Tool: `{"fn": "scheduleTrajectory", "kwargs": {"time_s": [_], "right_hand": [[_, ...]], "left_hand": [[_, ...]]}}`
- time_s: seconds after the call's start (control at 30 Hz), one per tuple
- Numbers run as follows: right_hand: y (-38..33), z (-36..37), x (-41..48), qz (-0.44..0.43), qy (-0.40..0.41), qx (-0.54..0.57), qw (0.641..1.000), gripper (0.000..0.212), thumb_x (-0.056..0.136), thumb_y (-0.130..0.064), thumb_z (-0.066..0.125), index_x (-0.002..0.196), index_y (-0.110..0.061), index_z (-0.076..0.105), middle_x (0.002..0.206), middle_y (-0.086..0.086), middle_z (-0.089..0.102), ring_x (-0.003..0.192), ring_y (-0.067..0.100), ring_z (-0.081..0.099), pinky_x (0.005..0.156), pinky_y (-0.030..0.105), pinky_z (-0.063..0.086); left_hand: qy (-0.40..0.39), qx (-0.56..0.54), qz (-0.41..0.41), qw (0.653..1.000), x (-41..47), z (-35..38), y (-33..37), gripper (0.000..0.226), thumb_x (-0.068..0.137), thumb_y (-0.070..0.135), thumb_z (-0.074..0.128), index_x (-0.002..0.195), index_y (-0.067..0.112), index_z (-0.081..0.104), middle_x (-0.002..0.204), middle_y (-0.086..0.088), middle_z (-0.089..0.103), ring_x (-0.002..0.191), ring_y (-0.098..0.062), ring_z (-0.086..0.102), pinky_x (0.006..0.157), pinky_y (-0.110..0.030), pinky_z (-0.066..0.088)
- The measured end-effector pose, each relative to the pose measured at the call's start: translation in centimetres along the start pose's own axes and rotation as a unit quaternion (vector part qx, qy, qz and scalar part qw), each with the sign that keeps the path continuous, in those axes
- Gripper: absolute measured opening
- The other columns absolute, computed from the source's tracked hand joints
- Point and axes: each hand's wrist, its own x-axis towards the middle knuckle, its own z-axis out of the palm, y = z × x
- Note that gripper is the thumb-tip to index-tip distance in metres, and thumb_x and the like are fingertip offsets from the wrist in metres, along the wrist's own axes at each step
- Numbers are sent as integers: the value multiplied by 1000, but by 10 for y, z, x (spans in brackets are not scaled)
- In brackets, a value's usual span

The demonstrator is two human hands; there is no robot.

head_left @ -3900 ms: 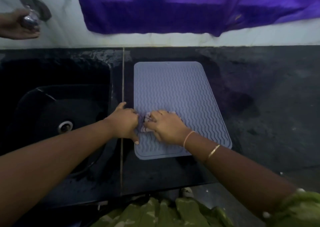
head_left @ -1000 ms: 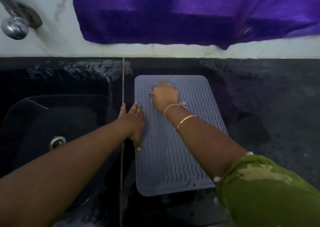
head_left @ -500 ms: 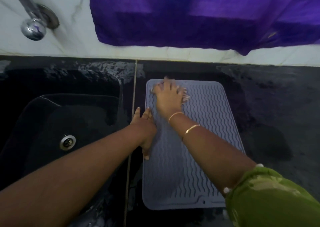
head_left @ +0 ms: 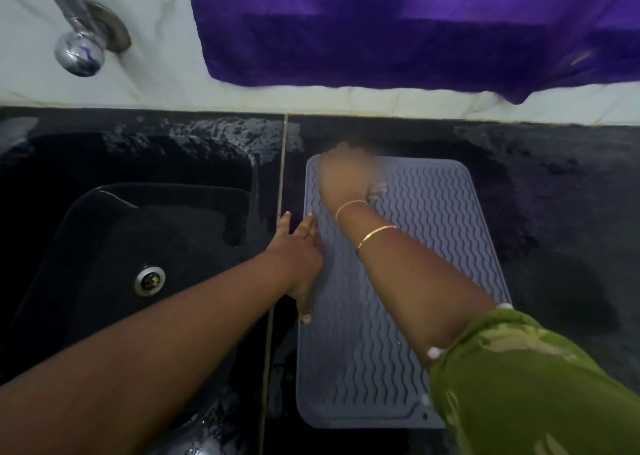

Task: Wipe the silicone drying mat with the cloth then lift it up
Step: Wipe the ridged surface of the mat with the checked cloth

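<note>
The grey silicone drying mat [head_left: 426, 253] with a wavy ribbed surface lies flat on the black counter, right of the sink. My right hand [head_left: 341, 175] is blurred at the mat's far left corner, pressing the cloth [head_left: 377, 189], of which only a pale bit shows beside the wrist. My left hand [head_left: 301, 246] lies flat with fingers apart on the mat's left edge, its thumb pointing toward me.
A black sink [head_left: 131, 232] with a metal drain [head_left: 149, 279] lies to the left. A chrome tap [head_left: 78, 44] juts from the white wall at top left. A purple cloth [head_left: 415, 28] hangs over the wall behind the wet black counter [head_left: 561, 212].
My right hand with the cloth has slid from the mat's near end up to its far left corner. My left hand has stayed pressed on the left edge. The camera shifted.
</note>
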Motion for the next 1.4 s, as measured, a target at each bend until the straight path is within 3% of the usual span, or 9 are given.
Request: {"fn": "scheduleTrajectory", "kwargs": {"time_s": [0.13, 0.33, 0.63, 0.8, 0.87, 0.97, 1.1, 1.23, 1.4], "right_hand": [[25, 4, -6, -147, 27, -28, 988, 40, 90, -12, 46, 129, -18, 51, 137, 14, 42, 120, 38, 40, 94, 50, 32], [65, -4, 15, 18, -27, -47, 998, 47, 84, -7, 57, 130, -14, 49, 136, 15, 41, 121, 39, 38, 93, 53, 34], [40, -1, -80, -94, -59, 31, 993, 35, 90, -16, 46, 122, -22, 57, 141, 8, 44, 124, 42, 39, 93, 49, 32], [47, 6, -149, -134, 55, 35, 989, 34, 76, -22, 43, 92, -25, 74, 105, 6, 69, 88, 38, 64, 66, 42, 46], [55, 9, -130, -156, 68, 43, 984, 21, 74, -20, 59, 89, -26, 73, 100, 4, 70, 85, 35, 64, 65, 40, 45], [61, 5, -79, -170, 35, -15, 985, 24, 74, -19, 72, 98, -24, 71, 104, 5, 66, 89, 32, 60, 72, 42, 45], [57, -11, -22, -89, -12, 16, 996, 26, 90, -19, 53, 112, -25, 65, 119, 8, 56, 111, 34, 49, 89, 46, 39], [56, -13, -47, -133, -61, 49, 988, 24, 90, -25, 54, 109, -31, 67, 118, 3, 57, 114, 30, 49, 95, 46, 38], [54, -8, -156, -167, 19, 92, 982, 33, 83, -31, 43, 93, -28, 74, 101, 0, 69, 95, 31, 61, 72, 38, 41]], "left_hand": [[16, 0, -1, 1000, -1, 2, -2, 136, 59, 70, 72, 150, 0, 0, 158, -21, -10, 146, -31, -19, 114, -61, -10], [13, -2, 0, 1000, -3, -1, -2, 137, 58, 69, 73, 150, -1, -1, 158, -21, -7, 146, -32, -18, 113, -61, -11], [16, -33, -3, 999, -3, 1, -3, 140, 55, 67, 75, 150, 2, -4, 158, -19, -12, 146, -28, -19, 112, -62, -13], [13, -41, -1, 999, -4, 0, -2, 135, 58, 63, 77, 151, 5, -2, 158, -19, -11, 146, -28, -21, 113, -61, -12], [11, -37, -4, 999, -4, -1, -1, 135, 58, 63, 77, 152, 5, -1, 159, -18, -9, 145, -28, -21, 113, -61, -12], [5, -17, -10, 1000, -3, -2, 1, 136, 58, 66, 75, 151, 3, -1, 159, -18, -8, 146, -29, -20, 114, -59, -12], [-4, -1, -25, 1000, -1, -4, 3, 134, 58, 67, 74, 151, 4, 2, 159, -18, -8, 145, -31, -20, 114, -60, -11], [4, -14, -31, 999, -2, -3, 3, 138, 54, 68, 76, 151, 4, 0, 159, -17, -10, 145, -29, -21, 112, -63, -11], [15, -48, -39, 998, -6, -4, 2, 136, 55, 61, 79, 152, 7, 1, 158, -18, -13, 146, -29, -20, 111, -63, -9]]}}
